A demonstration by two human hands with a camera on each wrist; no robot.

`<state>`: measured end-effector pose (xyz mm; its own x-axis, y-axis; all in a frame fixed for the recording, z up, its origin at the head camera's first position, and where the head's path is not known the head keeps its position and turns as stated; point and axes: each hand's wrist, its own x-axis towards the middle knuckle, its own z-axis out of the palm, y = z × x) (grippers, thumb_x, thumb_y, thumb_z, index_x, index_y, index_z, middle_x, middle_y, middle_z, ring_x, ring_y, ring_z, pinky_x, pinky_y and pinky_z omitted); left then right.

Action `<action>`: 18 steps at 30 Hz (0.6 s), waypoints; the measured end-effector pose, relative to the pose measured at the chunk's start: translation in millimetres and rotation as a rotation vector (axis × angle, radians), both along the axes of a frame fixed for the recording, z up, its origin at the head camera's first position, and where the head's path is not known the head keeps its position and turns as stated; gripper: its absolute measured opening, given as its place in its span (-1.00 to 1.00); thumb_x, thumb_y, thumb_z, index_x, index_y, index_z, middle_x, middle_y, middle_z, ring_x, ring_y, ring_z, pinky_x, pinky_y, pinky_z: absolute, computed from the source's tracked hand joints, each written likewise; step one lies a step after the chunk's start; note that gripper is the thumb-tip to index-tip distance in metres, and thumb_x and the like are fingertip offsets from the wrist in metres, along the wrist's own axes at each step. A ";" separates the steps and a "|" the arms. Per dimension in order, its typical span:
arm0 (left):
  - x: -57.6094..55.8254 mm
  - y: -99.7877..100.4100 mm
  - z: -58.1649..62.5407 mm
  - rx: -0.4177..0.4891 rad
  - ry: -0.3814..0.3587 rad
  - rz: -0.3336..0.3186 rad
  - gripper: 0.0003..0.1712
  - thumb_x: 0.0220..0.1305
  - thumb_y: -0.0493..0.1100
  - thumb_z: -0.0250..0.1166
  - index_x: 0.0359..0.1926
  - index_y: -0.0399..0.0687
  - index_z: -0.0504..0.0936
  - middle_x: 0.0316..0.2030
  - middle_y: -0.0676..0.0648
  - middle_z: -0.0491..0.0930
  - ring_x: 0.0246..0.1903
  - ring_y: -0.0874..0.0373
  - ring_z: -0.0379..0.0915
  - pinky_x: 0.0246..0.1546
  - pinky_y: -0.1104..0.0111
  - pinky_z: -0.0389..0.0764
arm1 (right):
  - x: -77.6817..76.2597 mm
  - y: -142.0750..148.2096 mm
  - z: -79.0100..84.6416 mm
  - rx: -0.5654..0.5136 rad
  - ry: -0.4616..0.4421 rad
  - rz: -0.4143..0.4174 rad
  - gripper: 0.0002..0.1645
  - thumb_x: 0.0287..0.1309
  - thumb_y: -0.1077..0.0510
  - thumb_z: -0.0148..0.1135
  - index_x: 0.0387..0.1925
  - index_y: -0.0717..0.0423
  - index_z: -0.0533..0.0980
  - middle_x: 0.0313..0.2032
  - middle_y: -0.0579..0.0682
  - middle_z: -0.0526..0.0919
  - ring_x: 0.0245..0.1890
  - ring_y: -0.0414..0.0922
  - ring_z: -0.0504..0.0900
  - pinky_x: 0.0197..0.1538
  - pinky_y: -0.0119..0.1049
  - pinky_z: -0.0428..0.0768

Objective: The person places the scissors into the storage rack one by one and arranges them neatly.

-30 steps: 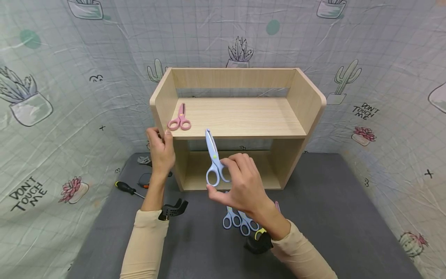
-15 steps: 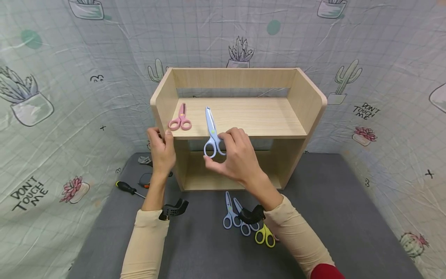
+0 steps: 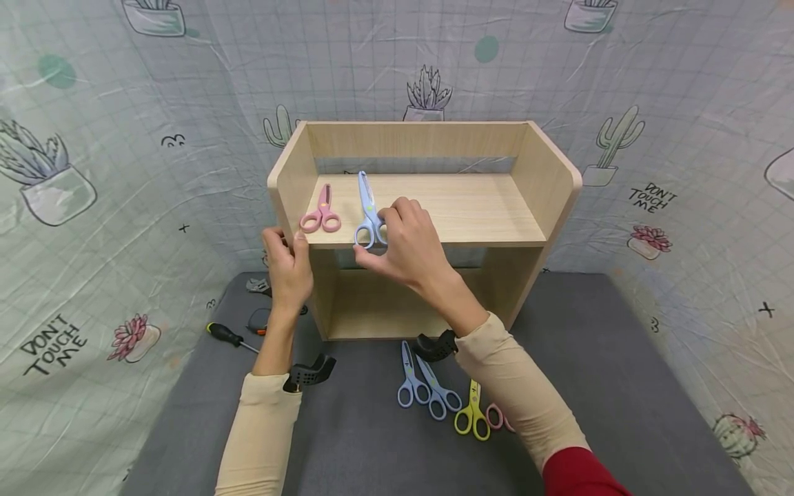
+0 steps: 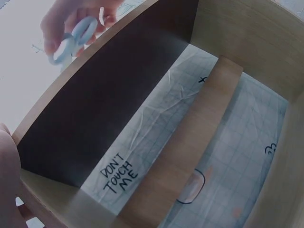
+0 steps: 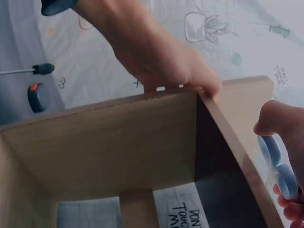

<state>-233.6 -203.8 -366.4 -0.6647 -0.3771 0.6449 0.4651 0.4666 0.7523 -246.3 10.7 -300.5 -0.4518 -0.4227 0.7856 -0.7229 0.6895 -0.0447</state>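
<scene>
My right hand [image 3: 409,241] pinches a pair of light blue scissors [image 3: 367,200] by the handle loops, blades pointing away, over the front edge of the upper shelf [image 3: 446,207]. Whether the blades touch the board I cannot tell. To their left, pink scissors [image 3: 324,207] lie on that shelf. My left hand [image 3: 288,272] grips the left side panel of the wooden shelf unit [image 3: 289,169] near the shelf's front corner. In the left wrist view the blue handles [image 4: 71,42] show between the right hand's fingers; the right wrist view shows the left hand [image 5: 166,61] on the panel.
Two blue scissors [image 3: 406,382], yellow scissors [image 3: 473,413] and partly hidden pink scissors [image 3: 494,416] lie on the dark table [image 3: 372,441] in front of the unit. Left of it lie a screwdriver [image 3: 225,334], a wrench [image 3: 256,284] and a black-and-orange object [image 3: 257,321].
My right hand has carried the blue scissors forward and slightly left, from in front of the unit to over the upper shelf. The left hand has stayed in place.
</scene>
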 end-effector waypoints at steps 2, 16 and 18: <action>0.0 0.2 -0.1 0.000 0.001 -0.001 -0.54 0.39 -0.07 -0.02 0.00 -0.47 0.24 -0.08 -0.39 0.26 -0.19 0.15 0.20 -0.18 0.29 0.26 | -3.6 -0.8 0.0 0.008 -0.024 -0.006 -0.37 -0.12 -0.22 0.38 -0.29 0.29 0.62 -0.36 0.11 0.56 -0.34 0.05 0.50 -0.28 -0.16 0.47; 0.0 0.3 -0.5 -0.012 0.012 0.007 -0.52 0.38 -0.06 -0.01 -0.01 -0.48 0.25 -0.09 -0.42 0.27 -0.18 -0.01 0.24 -0.18 0.28 0.26 | -24.1 -11.5 9.4 0.039 -0.329 -0.031 -0.32 -0.06 -0.27 0.32 -0.21 0.28 0.64 -0.23 0.12 0.60 -0.25 0.01 0.51 -0.16 -0.18 0.52; 0.0 0.3 -0.5 -0.009 0.012 0.005 -0.52 0.38 -0.06 -0.01 -0.01 -0.48 0.24 -0.09 -0.41 0.27 -0.19 -0.01 0.24 -0.18 0.28 0.26 | -26.5 -14.1 11.4 0.051 -0.360 -0.042 -0.31 -0.05 -0.28 0.31 -0.20 0.27 0.64 -0.22 0.11 0.59 -0.24 0.00 0.50 -0.15 -0.18 0.52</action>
<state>-233.6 -203.5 -366.9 -0.6548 -0.3746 0.6565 0.4716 0.4763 0.7421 -272.9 -3.4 -289.0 -0.7133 -0.4325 0.5514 -0.6380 0.7264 -0.2555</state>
